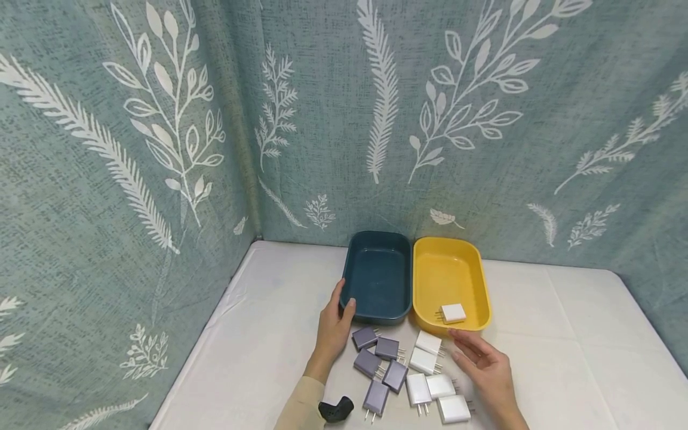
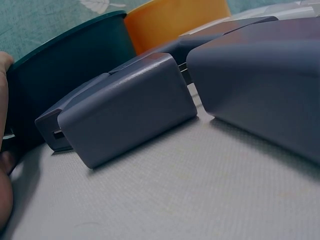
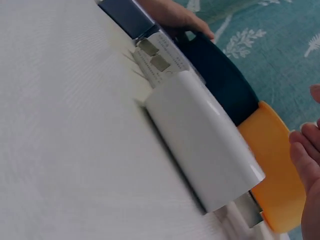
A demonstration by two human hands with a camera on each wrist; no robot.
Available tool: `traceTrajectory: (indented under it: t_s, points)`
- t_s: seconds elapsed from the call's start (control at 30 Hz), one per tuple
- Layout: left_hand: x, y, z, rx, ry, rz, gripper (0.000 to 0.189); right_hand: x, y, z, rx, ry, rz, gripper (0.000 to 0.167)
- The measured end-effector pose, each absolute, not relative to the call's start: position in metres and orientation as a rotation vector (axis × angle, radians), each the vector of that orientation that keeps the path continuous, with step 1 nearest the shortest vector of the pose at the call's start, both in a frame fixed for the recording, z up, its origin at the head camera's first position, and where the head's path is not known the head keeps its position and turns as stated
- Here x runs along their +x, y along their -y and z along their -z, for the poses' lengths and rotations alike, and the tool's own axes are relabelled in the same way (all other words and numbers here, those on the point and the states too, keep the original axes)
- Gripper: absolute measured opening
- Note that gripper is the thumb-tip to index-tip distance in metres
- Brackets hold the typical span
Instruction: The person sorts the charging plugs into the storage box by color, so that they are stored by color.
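Note:
My left hand [image 1: 333,322] rests at the near left corner of a dark blue tray [image 1: 378,316], its fingers along the side and the thumb by the front rim. Holding nothing, my right hand [image 1: 486,370] hovers just in front of a yellow tray [image 1: 486,298], fingertips close to its near wall. Inside the yellow tray lies one white charger plug [image 1: 453,313]. More white charger plugs [image 1: 423,360] lie on the table between the hands, several in all. To their left is a group of purple-grey charger plugs [image 1: 395,375], also seen close up as a grey plug [image 2: 130,110].
Both trays stand side by side against a blue-green leaf-patterned curtain [image 1: 333,119]. A white cloth covers the table [image 1: 564,334]. Near my left sleeve [image 1: 303,403] is a black object [image 1: 336,411], of which the kind cannot be told.

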State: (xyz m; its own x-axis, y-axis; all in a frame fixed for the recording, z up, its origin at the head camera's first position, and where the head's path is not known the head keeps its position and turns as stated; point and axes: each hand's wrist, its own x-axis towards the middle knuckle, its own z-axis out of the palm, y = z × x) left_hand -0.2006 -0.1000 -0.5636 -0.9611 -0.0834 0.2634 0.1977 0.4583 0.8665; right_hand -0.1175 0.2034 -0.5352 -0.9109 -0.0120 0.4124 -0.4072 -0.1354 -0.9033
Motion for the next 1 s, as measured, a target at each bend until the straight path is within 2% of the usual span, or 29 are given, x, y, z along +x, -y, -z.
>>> traceTrajectory:
  t_s: [0.43, 1.0]
  points:
    - [-0.200, 0.099, 0.562, -0.102, 2.438, 1.518, 0.056, -0.118, -0.203, 0.543, 0.200, 2.094, -2.065, 0.046]
    - [-0.201, 0.098, 0.562, -0.090, 2.448, 1.524, 0.056, -0.126, -0.197, 0.551, -0.008, 2.324, -1.800, 0.040]
